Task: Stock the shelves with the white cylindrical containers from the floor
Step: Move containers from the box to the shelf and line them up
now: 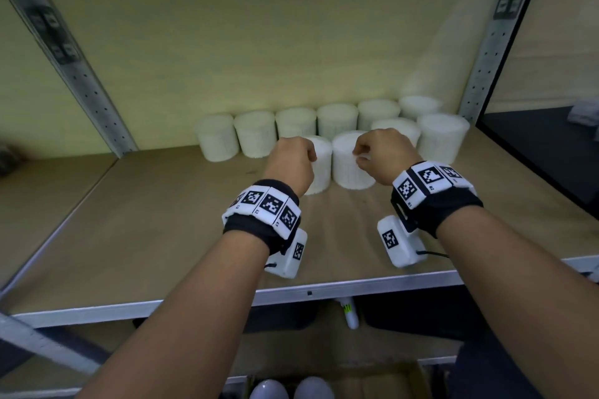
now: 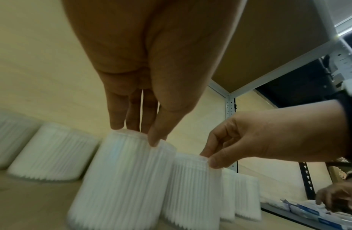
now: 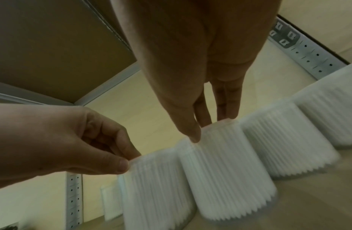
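Now each grip pinched on a container top — left hand [image 1: 291, 160] on left container [image 1: 319, 165], right hand [image 1: 382, 152] on right container [image 1: 348, 162].

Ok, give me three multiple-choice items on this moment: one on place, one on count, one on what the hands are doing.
1. The left hand and right hand reach to: A) the front row B) the back row C) the floor
2. White containers on the shelf: A) six B) ten C) fourteen
3. The hands are: A) flat on the shelf B) each pinching a rim C) hanging idle

A: the left container and right container stand ahead of the back six.
B: six behind, four in front.
B: both wrist views show thumb and fingers pinching a top rim.
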Demonstrator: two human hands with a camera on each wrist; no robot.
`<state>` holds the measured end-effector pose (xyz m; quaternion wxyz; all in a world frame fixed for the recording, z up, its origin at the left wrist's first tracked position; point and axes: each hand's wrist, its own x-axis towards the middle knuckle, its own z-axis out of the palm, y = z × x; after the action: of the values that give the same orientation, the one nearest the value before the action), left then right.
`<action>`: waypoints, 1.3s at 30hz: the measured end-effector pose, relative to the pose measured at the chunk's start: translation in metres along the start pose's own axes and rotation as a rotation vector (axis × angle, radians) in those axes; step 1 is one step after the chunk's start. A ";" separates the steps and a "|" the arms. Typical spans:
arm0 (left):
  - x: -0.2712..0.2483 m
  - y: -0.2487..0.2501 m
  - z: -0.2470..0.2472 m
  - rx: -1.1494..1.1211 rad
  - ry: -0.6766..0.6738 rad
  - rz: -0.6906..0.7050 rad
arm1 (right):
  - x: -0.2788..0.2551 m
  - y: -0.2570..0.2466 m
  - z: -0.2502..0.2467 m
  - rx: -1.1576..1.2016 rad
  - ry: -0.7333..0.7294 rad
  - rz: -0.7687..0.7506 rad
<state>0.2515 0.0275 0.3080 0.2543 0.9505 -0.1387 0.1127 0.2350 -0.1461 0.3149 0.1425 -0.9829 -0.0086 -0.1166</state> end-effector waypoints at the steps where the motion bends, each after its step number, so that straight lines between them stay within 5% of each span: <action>1: 0.005 -0.001 0.001 0.000 -0.003 -0.004 | 0.005 0.001 0.001 0.000 -0.003 0.001; 18: 0.038 -0.021 0.007 -0.099 0.027 0.009 | 0.040 -0.003 0.013 -0.059 0.005 -0.037; 23: 0.031 -0.022 -0.003 -0.094 -0.079 -0.001 | 0.035 -0.006 0.008 -0.028 -0.067 -0.005; 27: 0.008 -0.018 -0.014 -0.038 -0.180 0.035 | 0.017 -0.015 0.002 -0.039 -0.157 0.050; 39: -0.097 -0.012 -0.043 -0.039 -0.151 0.001 | -0.079 -0.043 -0.005 0.031 -0.136 0.038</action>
<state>0.1584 0.0801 0.3113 0.2616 0.9510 -0.1601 0.0381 0.1551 -0.1045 0.3136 0.1589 -0.9862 -0.0016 -0.0466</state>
